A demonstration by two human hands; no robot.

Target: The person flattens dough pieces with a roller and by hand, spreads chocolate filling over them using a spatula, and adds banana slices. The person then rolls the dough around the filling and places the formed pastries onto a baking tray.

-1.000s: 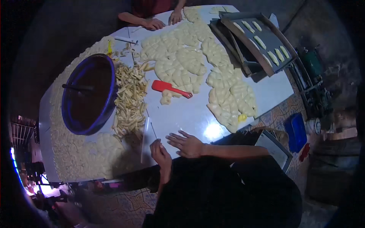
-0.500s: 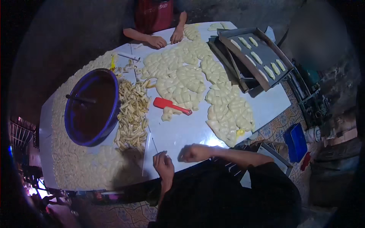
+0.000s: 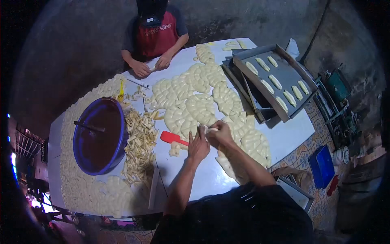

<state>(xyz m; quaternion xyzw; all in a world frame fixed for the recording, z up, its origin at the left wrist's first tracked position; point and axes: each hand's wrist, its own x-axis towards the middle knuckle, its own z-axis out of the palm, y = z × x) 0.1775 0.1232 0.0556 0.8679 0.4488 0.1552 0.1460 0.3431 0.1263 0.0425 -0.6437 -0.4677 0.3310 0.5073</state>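
My right hand point(image 3: 222, 133) is closed, its fingers pinching a small pale piece of dough point(image 3: 208, 130) over the middle of the table. Beside it, my left hand point(image 3: 198, 145) has its fingers stretched forward and apart, the fingertips touching or nearly touching that piece. Around and beyond both hands lie sheets of pale, plump dough pieces point(image 3: 199, 107) packed close together. A red spatula point(image 3: 170, 137) rests just left of my left hand, its handle partly hidden by my fingers. A small dough scrap point(image 3: 175, 149) sits below it.
Left stands a blue basin point(image 3: 123, 142) of brown liquid with a stick, beside a heap of cut yellowish strips point(image 3: 140, 142). More dough point(image 3: 71, 162) covers the table's left. At right, a metal tray point(image 3: 280, 63) holds shaped pieces. Across the table, another person's hands point(image 3: 152, 68) handle dough.
Both my hands have moved forward from the near table edge to the dough, and my right hand now pinches a piece. The view has shifted, showing more of the person opposite.
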